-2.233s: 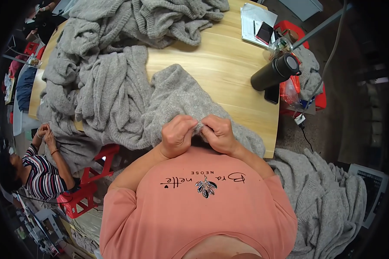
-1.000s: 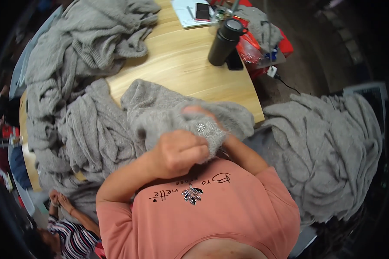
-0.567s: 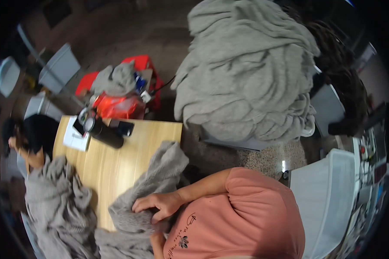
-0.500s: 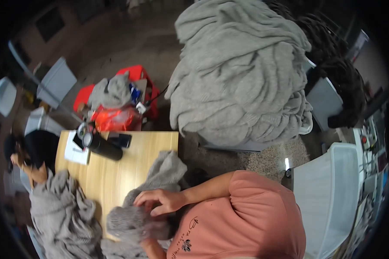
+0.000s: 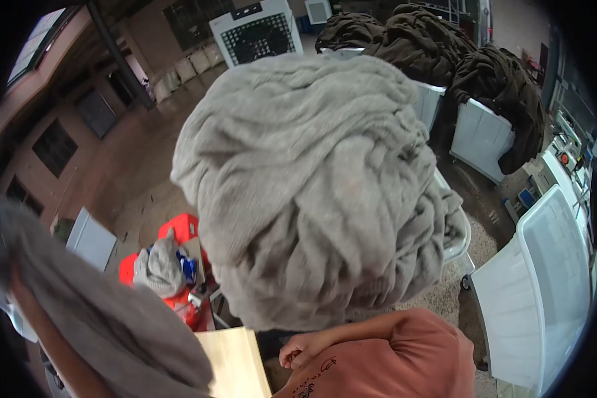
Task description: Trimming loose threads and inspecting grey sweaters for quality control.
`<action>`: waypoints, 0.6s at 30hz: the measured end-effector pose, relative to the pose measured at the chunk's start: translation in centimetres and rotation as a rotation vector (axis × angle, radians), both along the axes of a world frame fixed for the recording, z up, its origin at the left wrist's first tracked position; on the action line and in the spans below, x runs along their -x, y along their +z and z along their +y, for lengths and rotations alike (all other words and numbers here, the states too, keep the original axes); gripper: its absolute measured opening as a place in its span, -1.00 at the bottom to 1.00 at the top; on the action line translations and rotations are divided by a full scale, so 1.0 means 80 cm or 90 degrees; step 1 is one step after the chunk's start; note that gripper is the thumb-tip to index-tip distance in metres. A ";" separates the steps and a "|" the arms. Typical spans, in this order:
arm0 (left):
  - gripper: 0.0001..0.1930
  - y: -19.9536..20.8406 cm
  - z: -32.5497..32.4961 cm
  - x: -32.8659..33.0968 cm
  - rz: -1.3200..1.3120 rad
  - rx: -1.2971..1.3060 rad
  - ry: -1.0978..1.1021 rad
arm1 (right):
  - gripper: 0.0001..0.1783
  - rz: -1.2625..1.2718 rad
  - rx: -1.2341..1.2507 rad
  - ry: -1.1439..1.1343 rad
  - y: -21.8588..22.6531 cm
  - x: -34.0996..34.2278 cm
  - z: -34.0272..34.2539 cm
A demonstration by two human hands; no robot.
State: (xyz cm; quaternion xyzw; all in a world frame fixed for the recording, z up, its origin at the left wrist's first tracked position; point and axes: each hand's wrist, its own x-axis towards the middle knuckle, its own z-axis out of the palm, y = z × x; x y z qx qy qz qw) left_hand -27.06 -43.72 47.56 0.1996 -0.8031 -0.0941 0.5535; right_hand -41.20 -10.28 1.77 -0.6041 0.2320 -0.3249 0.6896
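Observation:
At the far left my left forearm [image 5: 53, 338] is raised, with a grey knitted garment [image 5: 106, 298] stretched beside it and blurred by motion. My left hand is at the garment's upper end; cloth and blur hide its fingers, but the garment hangs from it. Close to my body, my right hand [image 5: 298, 350] has its fingers curled in, and nothing shows in it. Just beyond it rises a large heap of grey knitted cloth [image 5: 312, 192], piled above the rim of a white bin [image 5: 459, 249].
The wooden table's corner [image 5: 235, 358] shows below the heap. Red stools [image 5: 179, 229] with grey cloth and a bag stand left of it. An empty-looking white bin [image 5: 537, 292] is at the right. Bins of dark brown cloth [image 5: 418, 40] stand behind.
My view has swung up toward the heap. My left arm has lifted the grey garment from the table to the far left. My right hand has come off the garment and curled near my body.

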 end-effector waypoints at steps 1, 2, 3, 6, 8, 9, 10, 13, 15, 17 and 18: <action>-0.55 0.029 -0.009 0.026 0.009 0.012 0.002 | -0.71 -0.003 0.005 -0.036 0.012 0.025 0.006; -0.56 0.054 -0.018 0.054 0.019 0.027 0.004 | -0.71 0.002 0.014 -0.043 0.014 0.050 0.008; -0.57 0.080 -0.024 0.082 0.028 0.042 0.006 | -0.71 -0.018 0.047 -0.052 0.015 0.073 0.010; -0.60 0.144 -0.008 0.198 0.050 0.085 -0.008 | -0.69 -0.051 0.066 -0.096 0.035 0.136 0.041; -0.38 0.134 0.042 0.366 0.155 0.171 0.106 | -0.66 -0.122 0.048 -0.144 0.047 0.171 0.069; -0.39 0.092 0.070 0.434 0.174 0.086 -0.045 | -0.65 -0.119 0.030 -0.164 0.039 0.181 0.078; -0.41 0.034 0.126 0.499 0.178 -0.012 -0.222 | -0.65 -0.119 0.068 -0.242 0.028 0.187 0.087; -0.22 -0.065 0.077 0.580 -0.254 -0.046 -0.366 | -0.72 -0.141 0.122 -0.389 0.011 0.192 0.113; -0.23 -0.121 0.044 0.601 -0.379 0.081 -0.285 | -0.63 -0.080 0.104 -0.587 0.028 0.207 0.166; -0.36 -0.150 0.007 0.617 -0.608 0.151 -0.031 | -0.58 -0.054 0.089 -0.715 0.018 0.203 0.186; -0.36 -0.162 -0.028 0.655 -0.612 0.164 -0.057 | -0.66 -0.175 0.081 -0.616 -0.001 0.202 0.171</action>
